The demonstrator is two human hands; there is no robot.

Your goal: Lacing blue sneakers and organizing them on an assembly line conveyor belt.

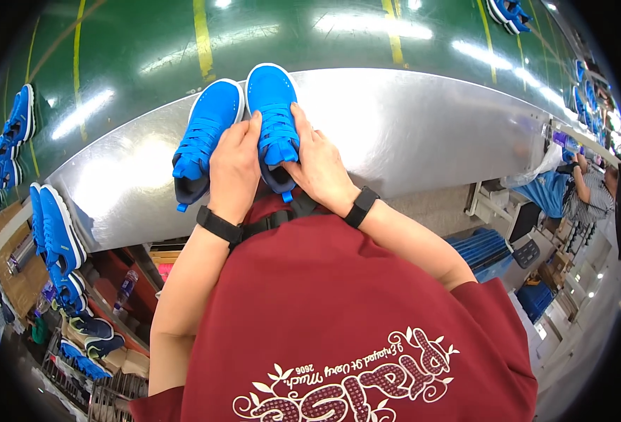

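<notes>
Two bright blue sneakers with white soles rest side by side on the metal table, toes pointing away from me. Around the right-hand sneaker [273,95] my two hands are closed. My left hand [235,165] presses its left side, fingers near the laces. On the other side, my right hand [321,167] grips it, with the thumb by the tongue and collar. The left-hand sneaker [212,116] lies next to my left hand, its heel loop toward me. Whether my left hand also touches that one is hard to see. Both wrists wear black bands.
Beyond the metal table [423,133] runs a green surface [275,39] with yellow lines. More blue sneakers [60,225] stand on a rack at the left, others [13,141] on the green surface. At the far right, a person in a striped top [592,200] is at work.
</notes>
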